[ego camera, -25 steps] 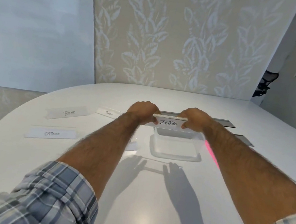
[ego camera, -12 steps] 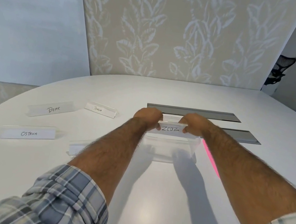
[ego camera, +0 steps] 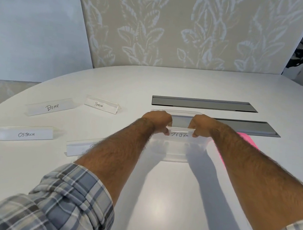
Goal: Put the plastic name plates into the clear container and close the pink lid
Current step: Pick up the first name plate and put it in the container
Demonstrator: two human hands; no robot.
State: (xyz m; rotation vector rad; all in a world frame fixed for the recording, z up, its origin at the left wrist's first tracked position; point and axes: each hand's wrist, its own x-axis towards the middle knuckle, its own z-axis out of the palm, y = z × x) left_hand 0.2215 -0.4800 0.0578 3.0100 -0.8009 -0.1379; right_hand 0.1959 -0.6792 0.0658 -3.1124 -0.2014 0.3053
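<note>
The ZEBRA name plate [ego camera: 179, 135] is gripped at both ends, the left hand [ego camera: 157, 120] curled closed on one end and the right hand [ego camera: 202, 126] closed on the other. It is held level at the near rim of the clear container [ego camera: 177, 152], just below the fingertips. A pink lid [ego camera: 246, 139] is glimpsed beyond the right wrist. Off to the left of the left fingers, well apart, the PENGUIN plate [ego camera: 101, 104], BEAR plate [ego camera: 51, 107] and OSTRICH plate [ego camera: 25, 134] are seen lying on the white table [ego camera: 162, 205].
</note>
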